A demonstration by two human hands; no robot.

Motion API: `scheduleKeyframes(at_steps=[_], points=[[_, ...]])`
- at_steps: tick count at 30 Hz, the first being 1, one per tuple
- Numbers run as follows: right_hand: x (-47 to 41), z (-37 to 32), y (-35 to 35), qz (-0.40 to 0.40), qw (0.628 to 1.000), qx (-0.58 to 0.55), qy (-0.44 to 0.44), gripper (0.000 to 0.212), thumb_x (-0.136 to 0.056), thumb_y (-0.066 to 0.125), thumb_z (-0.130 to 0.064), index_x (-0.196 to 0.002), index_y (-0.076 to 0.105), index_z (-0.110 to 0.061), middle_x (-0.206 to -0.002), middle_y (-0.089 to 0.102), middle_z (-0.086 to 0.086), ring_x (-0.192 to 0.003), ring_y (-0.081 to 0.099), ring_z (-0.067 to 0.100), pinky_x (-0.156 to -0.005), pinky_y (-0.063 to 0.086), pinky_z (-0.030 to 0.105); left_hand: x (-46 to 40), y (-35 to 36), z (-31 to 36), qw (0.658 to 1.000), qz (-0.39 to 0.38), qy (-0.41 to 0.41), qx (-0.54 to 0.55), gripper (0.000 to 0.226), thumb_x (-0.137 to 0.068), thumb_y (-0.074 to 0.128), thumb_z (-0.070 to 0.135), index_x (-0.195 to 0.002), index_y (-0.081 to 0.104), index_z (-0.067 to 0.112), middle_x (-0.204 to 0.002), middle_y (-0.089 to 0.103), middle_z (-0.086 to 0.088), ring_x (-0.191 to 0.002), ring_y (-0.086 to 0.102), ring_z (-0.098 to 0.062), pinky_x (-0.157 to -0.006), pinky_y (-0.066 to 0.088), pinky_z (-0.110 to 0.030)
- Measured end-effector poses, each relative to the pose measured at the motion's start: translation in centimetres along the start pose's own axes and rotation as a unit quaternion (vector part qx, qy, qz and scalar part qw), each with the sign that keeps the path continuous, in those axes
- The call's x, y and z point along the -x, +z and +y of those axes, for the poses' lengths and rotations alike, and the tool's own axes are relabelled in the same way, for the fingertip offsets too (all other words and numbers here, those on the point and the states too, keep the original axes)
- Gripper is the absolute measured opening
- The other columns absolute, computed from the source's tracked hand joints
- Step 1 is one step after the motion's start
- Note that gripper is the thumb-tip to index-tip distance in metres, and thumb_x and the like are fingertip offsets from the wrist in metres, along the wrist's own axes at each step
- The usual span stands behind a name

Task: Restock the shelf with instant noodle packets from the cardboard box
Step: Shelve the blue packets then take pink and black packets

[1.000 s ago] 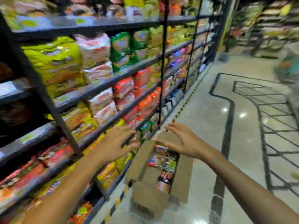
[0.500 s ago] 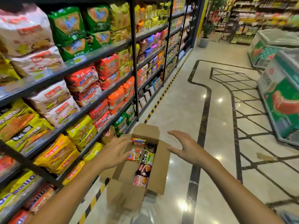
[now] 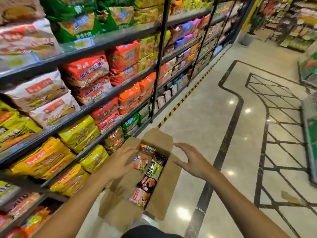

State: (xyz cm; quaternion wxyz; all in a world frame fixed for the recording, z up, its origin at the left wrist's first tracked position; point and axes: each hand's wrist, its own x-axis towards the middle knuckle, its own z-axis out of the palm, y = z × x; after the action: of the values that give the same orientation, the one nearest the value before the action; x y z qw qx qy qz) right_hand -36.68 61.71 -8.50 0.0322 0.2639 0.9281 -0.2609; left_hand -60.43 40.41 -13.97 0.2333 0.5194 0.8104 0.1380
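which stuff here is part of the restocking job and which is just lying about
Part of the job:
cardboard box
noodle packets in the box
shelf
left hand, right hand

Just lying about:
potted plant
cardboard scrap
chest freezers

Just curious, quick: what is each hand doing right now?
Left hand: open, fingers reaching into the cardboard box.
Right hand: open, holding nothing.

Box (image 3: 155,206) open-topped, flaps (image 3: 158,140) spread.
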Motion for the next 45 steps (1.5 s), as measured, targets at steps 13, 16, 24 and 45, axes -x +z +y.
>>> scheduleKeyframes(at_steps=[13,16,24,45], points=[[-17.5,5.7,-1.6,-0.127,0.985,-0.046,-0.110,0.055,-0.096,0.063,-0.033,-0.145,0.042,-0.021,-0.133,0.045,-0.010,-0.122,0.038,0.004,-0.087,0.018,-0.009,-6.5,2.9,-1.4,0.983,0.070,-0.152,0.074,0.047,-0.101,0.051,0.037,-0.146,0.044,0.025,-0.150,0.040,0.009,-0.143,0.030,-0.012,-0.103,0.010,-0.008],[-22.2,7.8,-2.4,-0.160,0.975,-0.068,-0.136,0.055,-0.095,0.065,-0.030,-0.144,0.045,-0.018,-0.132,0.048,-0.008,-0.116,0.038,0.002,-0.083,0.022,-0.010,-9.5,3.6,-0.6,0.972,0.083,-0.200,0.095,0.048,-0.101,0.050,0.040,-0.147,0.042,0.026,-0.149,0.042,0.010,-0.140,0.034,-0.011,-0.104,0.018,-0.012],[-32.2,13.5,-3.4,-0.228,0.957,-0.113,-0.137,0.050,-0.093,0.067,-0.021,-0.139,0.050,-0.010,-0.123,0.056,0.002,-0.105,0.042,0.002,-0.073,0.030,-0.006,-19.1,6.8,1.0,0.944,0.058,-0.297,0.134,0.053,-0.094,0.057,0.039,-0.144,0.047,0.026,-0.139,0.053,0.003,-0.127,0.052,-0.022,-0.105,0.041,-0.031],[-52.0,39.2,43.9,-0.199,0.975,-0.065,-0.070,0.070,-0.085,0.073,-0.021,-0.147,0.041,-0.020,-0.139,0.051,0.000,-0.128,0.045,0.014,-0.105,0.028,0.010,-37.3,49.7,-24.7,0.894,0.107,-0.376,0.217,0.069,-0.091,0.033,0.063,-0.155,0.023,0.040,-0.156,0.010,0.029,-0.151,0.009,-0.015,-0.120,0.013,-0.039]])
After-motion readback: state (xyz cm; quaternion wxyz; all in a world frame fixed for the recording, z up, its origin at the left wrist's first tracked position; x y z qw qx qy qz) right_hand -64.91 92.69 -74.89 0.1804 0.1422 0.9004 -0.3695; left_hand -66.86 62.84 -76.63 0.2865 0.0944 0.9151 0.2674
